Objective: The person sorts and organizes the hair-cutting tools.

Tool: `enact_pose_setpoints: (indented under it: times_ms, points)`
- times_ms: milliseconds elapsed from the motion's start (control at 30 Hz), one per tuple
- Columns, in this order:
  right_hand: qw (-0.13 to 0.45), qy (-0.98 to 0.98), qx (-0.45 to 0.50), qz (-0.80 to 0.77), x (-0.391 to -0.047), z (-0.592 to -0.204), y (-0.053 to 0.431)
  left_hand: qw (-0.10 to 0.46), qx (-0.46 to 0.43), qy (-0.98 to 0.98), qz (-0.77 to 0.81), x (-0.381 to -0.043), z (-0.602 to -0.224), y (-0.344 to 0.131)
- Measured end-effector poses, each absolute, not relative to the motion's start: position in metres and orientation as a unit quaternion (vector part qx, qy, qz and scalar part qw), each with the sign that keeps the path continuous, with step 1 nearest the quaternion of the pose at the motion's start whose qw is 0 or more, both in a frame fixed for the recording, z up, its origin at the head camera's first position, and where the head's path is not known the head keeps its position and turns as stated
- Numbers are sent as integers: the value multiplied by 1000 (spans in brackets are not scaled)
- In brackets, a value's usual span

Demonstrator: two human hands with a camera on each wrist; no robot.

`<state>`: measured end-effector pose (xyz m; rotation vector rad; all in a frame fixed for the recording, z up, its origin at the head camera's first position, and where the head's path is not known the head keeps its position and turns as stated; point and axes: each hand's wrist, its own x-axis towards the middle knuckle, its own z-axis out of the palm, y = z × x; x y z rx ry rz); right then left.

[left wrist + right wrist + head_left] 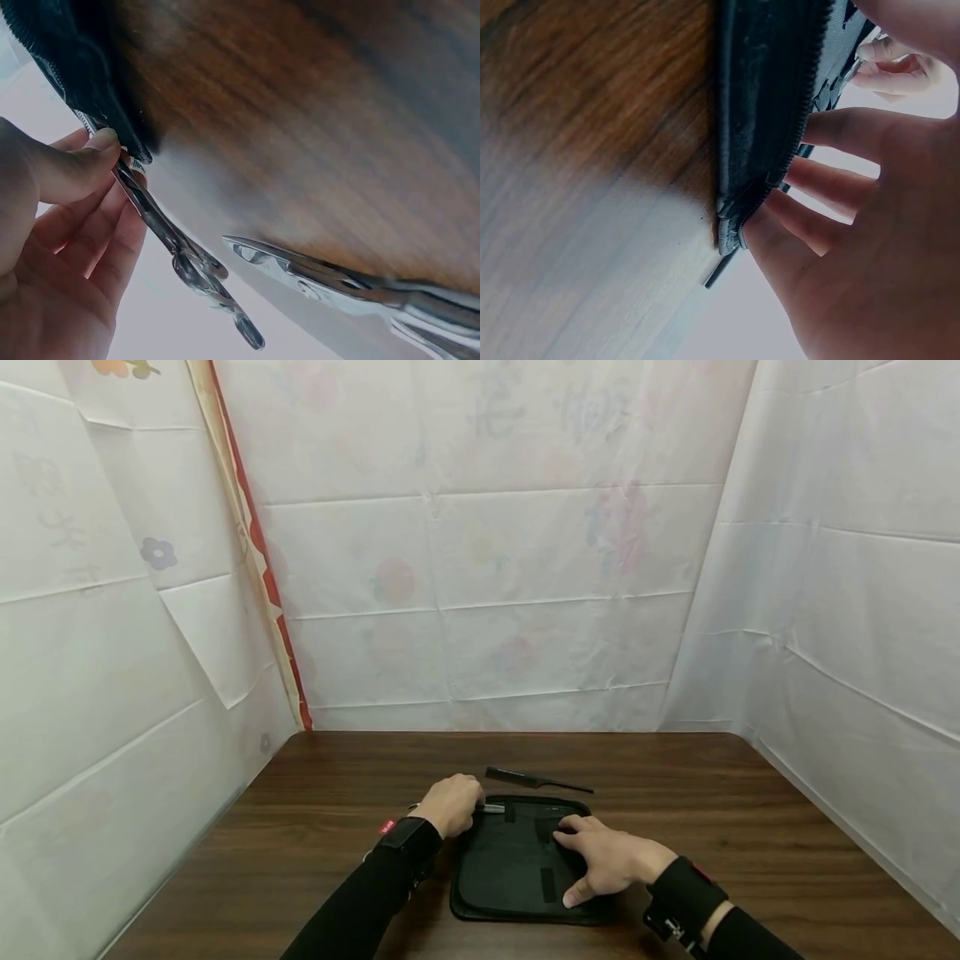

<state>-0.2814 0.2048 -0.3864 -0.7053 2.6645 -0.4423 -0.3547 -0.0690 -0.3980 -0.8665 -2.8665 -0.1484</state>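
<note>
A black zippered case (517, 868) lies flat on the wooden table, its inner side with dark straps facing up. At its far left corner my left hand (452, 806) pinches a pair of thinning scissors (154, 217) between thumb and fingers. Their toothed blade points over the case in the head view, and the finger rings stick out behind the hand. A second silver pair of scissors (322, 281) lies on the table near that hand. Fingers spread, my right hand (611, 857) rests on the case's right side, fingertips touching its zippered edge in the right wrist view.
A black tail comb (536, 779) lies just beyond the case. The brown wooden table (337, 777) is enclosed at the back and sides by white plastic sheeting (480, 552). Black bands are on both wrists.
</note>
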Motion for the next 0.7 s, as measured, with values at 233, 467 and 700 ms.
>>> enact_pose_setpoints:
  times_ms: [233,467,700]
  points:
    - [171,941,-249,-150,-281,-387,205,82,-294,-951,-50,-356,-401,-68]
    - [171,941,-255,-145,-281,-386,204,86,-296,-950,-46,-357,-403,-67]
    - [172,941,-252,-144,-280,-386,203,86,-298,-950,-47,-355,-401,-65]
